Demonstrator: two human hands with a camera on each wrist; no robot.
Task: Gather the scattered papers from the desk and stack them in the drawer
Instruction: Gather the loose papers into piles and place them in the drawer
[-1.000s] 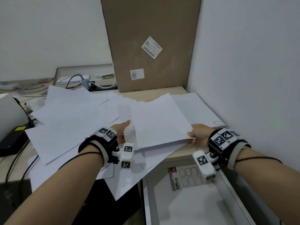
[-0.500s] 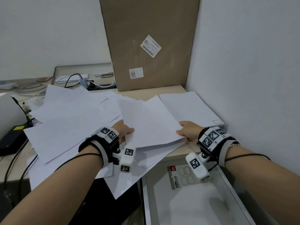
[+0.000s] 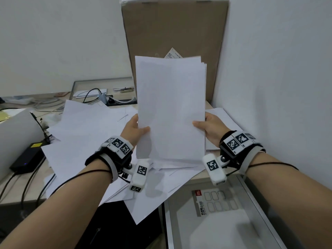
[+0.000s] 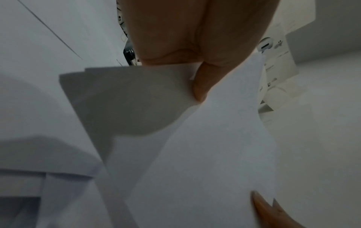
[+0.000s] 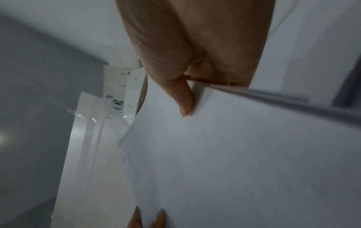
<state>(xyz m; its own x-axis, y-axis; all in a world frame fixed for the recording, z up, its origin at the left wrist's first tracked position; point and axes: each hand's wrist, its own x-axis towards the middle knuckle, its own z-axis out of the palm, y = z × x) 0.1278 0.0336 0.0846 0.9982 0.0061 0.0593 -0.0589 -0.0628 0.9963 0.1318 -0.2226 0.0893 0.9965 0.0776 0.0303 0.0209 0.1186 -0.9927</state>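
Note:
A sheaf of white papers (image 3: 170,105) stands upright above the desk, its lower edge down on the loose sheets. My left hand (image 3: 134,128) grips its left edge, thumb on the front. My right hand (image 3: 209,127) grips the right edge the same way. In the left wrist view my left hand (image 4: 197,64) has its thumb pressed on the papers (image 4: 205,154); in the right wrist view my right hand (image 5: 187,86) pinches the sheaf (image 5: 234,154). More scattered papers (image 3: 84,133) cover the desk to the left. The open grey drawer (image 3: 222,221) lies at the lower right.
A tall cardboard box (image 3: 172,31) leans in the corner behind the sheaf, and a white wall (image 3: 278,78) stands close on the right. A black power adapter (image 3: 27,159) with cables sits at the left desk edge. A sticker sheet (image 3: 215,202) lies in the drawer.
Both hands drew the flat sheets together and lifted them from lying on the desk to standing upright as one squared sheaf. One sheet stays flat at the right.

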